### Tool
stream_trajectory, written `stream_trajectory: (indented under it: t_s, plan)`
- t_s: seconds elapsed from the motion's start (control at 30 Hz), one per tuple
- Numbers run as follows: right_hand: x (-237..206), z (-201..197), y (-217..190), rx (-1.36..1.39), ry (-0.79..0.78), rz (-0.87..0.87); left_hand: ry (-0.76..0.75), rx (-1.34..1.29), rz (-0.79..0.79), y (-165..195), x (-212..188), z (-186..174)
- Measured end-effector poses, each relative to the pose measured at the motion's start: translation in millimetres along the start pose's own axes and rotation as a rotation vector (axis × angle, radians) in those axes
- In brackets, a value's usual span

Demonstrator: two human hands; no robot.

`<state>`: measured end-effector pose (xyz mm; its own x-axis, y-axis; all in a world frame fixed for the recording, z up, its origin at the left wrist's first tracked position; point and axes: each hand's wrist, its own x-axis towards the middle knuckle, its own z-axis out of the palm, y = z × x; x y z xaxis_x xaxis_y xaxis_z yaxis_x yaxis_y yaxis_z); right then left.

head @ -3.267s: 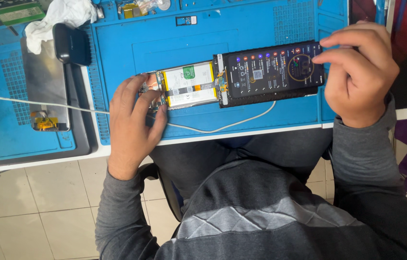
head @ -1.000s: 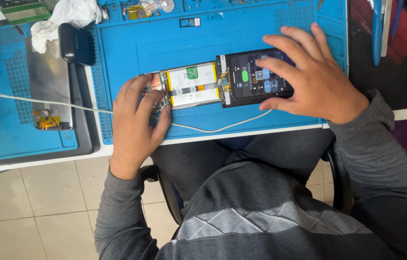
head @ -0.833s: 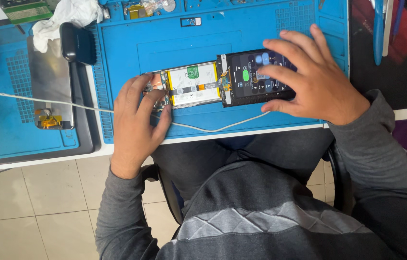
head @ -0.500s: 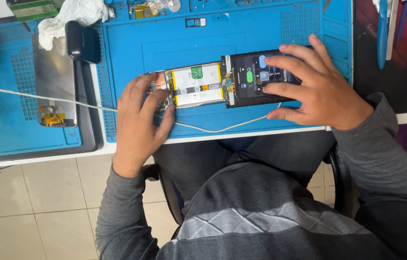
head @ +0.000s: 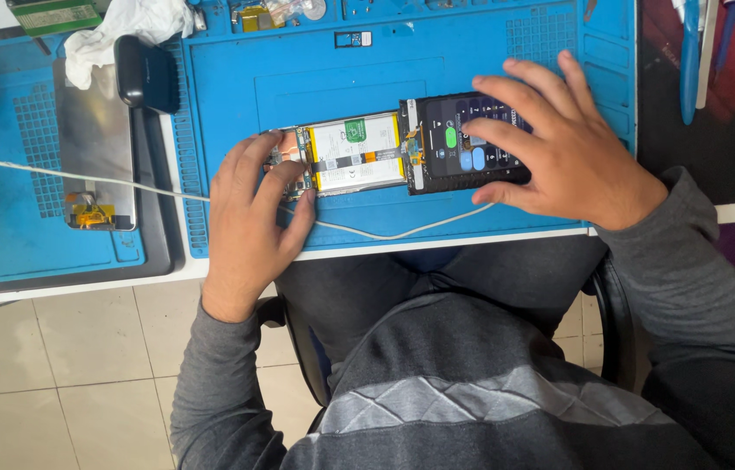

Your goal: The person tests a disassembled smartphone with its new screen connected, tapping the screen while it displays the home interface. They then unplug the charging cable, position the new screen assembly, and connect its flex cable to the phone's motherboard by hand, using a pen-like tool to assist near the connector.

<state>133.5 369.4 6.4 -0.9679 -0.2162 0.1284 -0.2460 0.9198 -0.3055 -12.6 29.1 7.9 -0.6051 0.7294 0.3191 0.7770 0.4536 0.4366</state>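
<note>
The left hand (head: pixel 250 218) lies with loosely bent fingers on the 9 o'clock end of the opened phone body with white battery (head: pixel 346 155), pressing it on the blue silicone work mat (head: pixel 298 61). The right hand (head: pixel 559 148), fingers spread open, touches the lit black phone screen (head: pixel 459 144) at its 3 o'clock side. A thin white cable (head: pixel 385 233) runs just at 6 o'clock of the phone.

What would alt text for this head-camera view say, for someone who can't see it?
A seated person works on an opened phone on a blue mat: the left hand steadies the open body with its battery showing, while the right hand touches the lit screen lying beside it. A white cable runs across the mat.
</note>
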Motion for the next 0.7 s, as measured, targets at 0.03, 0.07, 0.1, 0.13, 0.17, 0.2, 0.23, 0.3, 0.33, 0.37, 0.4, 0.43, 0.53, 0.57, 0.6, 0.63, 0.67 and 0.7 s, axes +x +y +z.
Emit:
stream_trajectory:
  t_s: [0.03,0.07,0.1,0.13,0.17,0.2,0.23,0.3,0.33,0.37,0.4,0.43,0.53,0.57,0.6,0.63,0.67,0.7]
  plan:
    - [0.3,0.7,-0.4,-0.016,-0.004,0.010,-0.001,0.001,0.000,0.2,-0.4,-0.2]
    - [0.6,1.2,-0.8,-0.008,-0.007,0.025,-0.003,-0.002,-0.001,0.5,-0.6,-0.3]
    - [1.2,1.6,-0.9,-0.003,-0.010,0.040,-0.004,-0.004,-0.001,0.5,-0.5,-0.4]
    - [1.7,1.7,-0.9,0.003,-0.010,0.052,-0.003,-0.004,-0.001,0.3,-0.2,-0.6]
    - [2.5,2.3,-1.0,-0.006,-0.013,0.054,-0.002,-0.002,-0.001,0.4,-0.2,-0.7]
    - [3.0,2.3,-1.0,-0.013,-0.017,0.057,-0.004,-0.001,-0.002,0.7,-0.5,-0.9]
    - [2.7,2.0,-0.9,-0.022,-0.021,0.062,-0.005,-0.002,-0.001,1.0,-0.5,-0.6]
    - [0.0,-0.9,1.2,-0.003,0.034,0.044,-0.004,-0.007,0.004,1.0,0.0,-0.2]
    - [-2.2,-2.7,2.7,0.009,0.061,0.032,-0.004,-0.008,0.003,1.0,-0.1,-0.6]
    - [-5.8,-4.1,3.1,0.018,0.077,0.028,-0.004,-0.006,0.000,1.4,-0.5,-0.9]
    - [-10.5,-5.9,3.9,0.028,0.094,0.025,-0.005,-0.004,-0.003,1.8,-0.8,-0.9]
    - [-15.5,-7.1,4.2,0.036,0.112,0.024,-0.007,-0.002,-0.002,1.7,-0.3,-1.0]
    - [-29.3,-8.0,5.9,0.012,0.127,0.072,-0.002,-0.009,0.015,1.2,1.7,-0.8]
    - [-32.8,-8.7,7.8,0.045,0.133,0.053,-0.009,-0.003,0.003,1.5,0.7,-2.0]
    - [-35.6,-9.5,9.6,0.074,0.138,0.040,-0.018,-0.002,-0.004,1.8,0.2,-2.9]
    - [-39.4,-11.0,10.6,0.098,0.143,0.033,-0.027,-0.007,-0.007,2.5,1.0,-1.1]
    - [-42.1,-12.2,11.2,0.089,0.144,0.029,-0.028,-0.017,-0.004,3.4,1.6,0.7]
    - [-42.6,-12.2,12.0,0.081,0.147,0.018,-0.027,-0.020,-0.003,3.5,1.9,1.0]
